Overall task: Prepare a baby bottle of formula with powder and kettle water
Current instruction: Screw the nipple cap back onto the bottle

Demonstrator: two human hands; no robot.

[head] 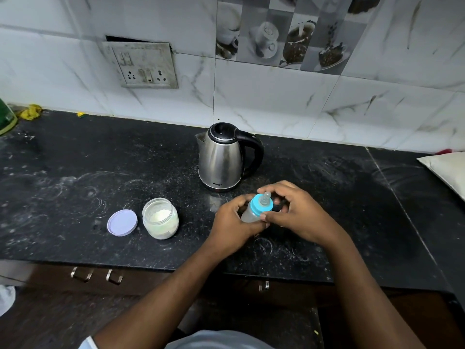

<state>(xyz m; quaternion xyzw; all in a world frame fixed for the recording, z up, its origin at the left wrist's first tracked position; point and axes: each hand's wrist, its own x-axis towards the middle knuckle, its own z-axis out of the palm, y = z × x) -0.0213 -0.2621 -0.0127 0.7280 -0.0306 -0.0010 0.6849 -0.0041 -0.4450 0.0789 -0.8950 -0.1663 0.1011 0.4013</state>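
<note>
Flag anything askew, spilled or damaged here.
The socket plate sits crooked on the wall, with a dark gap above it. Whitish smears and ring marks cover the counter left of the kettle.

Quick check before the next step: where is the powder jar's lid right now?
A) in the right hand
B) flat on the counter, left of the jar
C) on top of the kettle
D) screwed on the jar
B: the lid lies flat on the counter just left of the open powder jar; the left hand and right hand hold the baby bottle.
</note>
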